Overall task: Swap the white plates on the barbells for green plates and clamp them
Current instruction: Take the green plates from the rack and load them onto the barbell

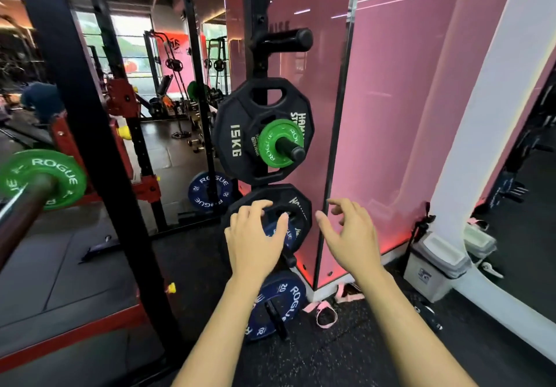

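A black steel rack upright (pixel 255 64) carries round pegs. On its middle peg hangs a twelve-sided black 15 kg plate (pixel 234 134), with a small glossy green plate (pixel 272 146) in front. Another green plate (pixel 45 179) sits on the barbell sleeve (pixel 21 209) at left. The left hand (pixel 252 236) rests curled fingers on the lower black plate (pixel 288 203); whether it grips is unclear. The right hand (pixel 350 233) hovers beside it, loosely spread, holding nothing.
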